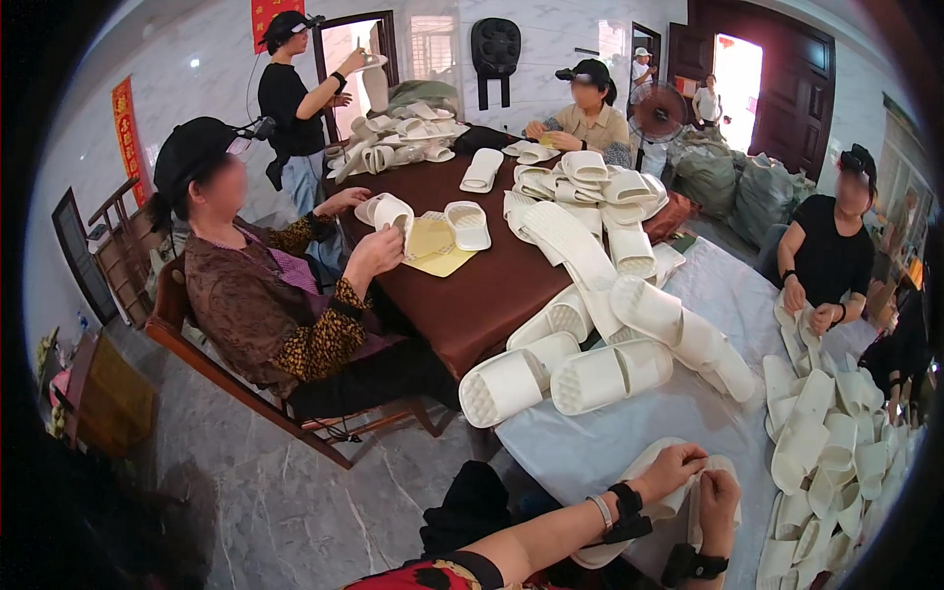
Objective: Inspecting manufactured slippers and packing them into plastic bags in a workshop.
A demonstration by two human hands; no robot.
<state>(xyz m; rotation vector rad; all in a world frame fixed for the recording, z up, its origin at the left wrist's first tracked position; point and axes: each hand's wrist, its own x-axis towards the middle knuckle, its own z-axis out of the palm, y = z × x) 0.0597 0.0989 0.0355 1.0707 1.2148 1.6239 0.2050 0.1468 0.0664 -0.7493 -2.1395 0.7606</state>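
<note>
At the near edge of the grey-white sheet, my left hand [673, 474] is closed in a pinch above a pair of cream slippers. My right hand [721, 500] is closed close beside it, the fingertips of both hands almost meeting. What they pinch is too small or hidden to make out. One cream slipper [641, 460] lies under my left hand and wrist, partly covered. The other slipper [726, 462] shows behind my right hand. Just ahead, two more cream slippers [612, 378] [505, 387] lie side by side with their ridged soles facing up.
Cream slippers [644, 307] heap along the brown table [442, 320], and a larger pile [821, 442] lies at right. At left, a seated co-worker [246, 295] holds a slipper over yellow paper [442, 251]. Other co-workers sit opposite and at right; one stands behind. Sacks [762, 192] stand at the back.
</note>
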